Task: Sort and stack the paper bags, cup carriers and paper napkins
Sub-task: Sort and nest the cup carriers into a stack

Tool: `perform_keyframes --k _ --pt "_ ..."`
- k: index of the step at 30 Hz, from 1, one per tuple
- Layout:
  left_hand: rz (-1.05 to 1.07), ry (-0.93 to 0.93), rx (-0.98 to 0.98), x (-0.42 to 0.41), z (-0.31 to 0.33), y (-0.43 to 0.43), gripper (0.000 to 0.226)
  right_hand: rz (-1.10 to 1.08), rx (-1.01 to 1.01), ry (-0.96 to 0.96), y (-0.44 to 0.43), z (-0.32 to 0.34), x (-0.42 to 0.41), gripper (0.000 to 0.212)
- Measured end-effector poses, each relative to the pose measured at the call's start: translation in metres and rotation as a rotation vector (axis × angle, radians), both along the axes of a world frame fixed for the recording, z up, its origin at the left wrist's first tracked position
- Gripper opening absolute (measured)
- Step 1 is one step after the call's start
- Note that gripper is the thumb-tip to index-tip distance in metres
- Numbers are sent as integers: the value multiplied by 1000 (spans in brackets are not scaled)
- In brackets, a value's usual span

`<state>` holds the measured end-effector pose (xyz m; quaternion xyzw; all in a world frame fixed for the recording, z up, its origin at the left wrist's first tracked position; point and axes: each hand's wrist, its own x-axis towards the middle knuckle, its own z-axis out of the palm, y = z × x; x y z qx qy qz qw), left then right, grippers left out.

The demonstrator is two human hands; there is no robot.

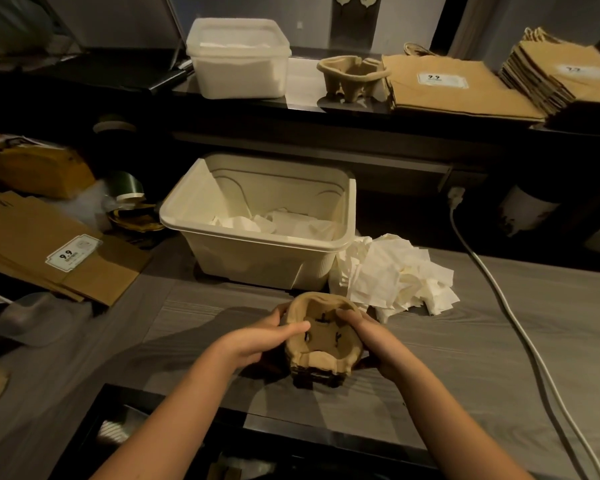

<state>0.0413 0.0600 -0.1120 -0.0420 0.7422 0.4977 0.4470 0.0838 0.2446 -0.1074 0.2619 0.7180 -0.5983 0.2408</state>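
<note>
Cup carrier (321, 341) clasped both sides, left grip (257, 341), right grip (373, 337) curled round it

Both bare forearms are reaching in from the near edge, converging toward the middle. The left grip (267, 339) is clasping the left side of a cup carrier (323, 344), its thumb lying across the top. The right grip (373, 344) is curling round the right side, fingers (349, 315) hooking over the rim.

Dim warm light, grey wood-grain table (465, 348), dark shelf (361, 123) behind, pale wall (407, 22), white cable (530, 345)
</note>
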Motion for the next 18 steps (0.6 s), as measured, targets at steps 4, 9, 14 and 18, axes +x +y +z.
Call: perform_keyframes --k 4,9,14,18 --pt "-71 0 -17 -1 1 -1 98 29 37 -4 2 1 -2 42" --pt "-233 63 -40 -1 27 -7 109 135 68 9 7 26 3 35" --pt "-293 239 59 -3 88 -9 91 218 95 187 20 81 -3 19" --pt "-227 395 120 -14 122 -4 83 191 131 340 28 123 -18 25"
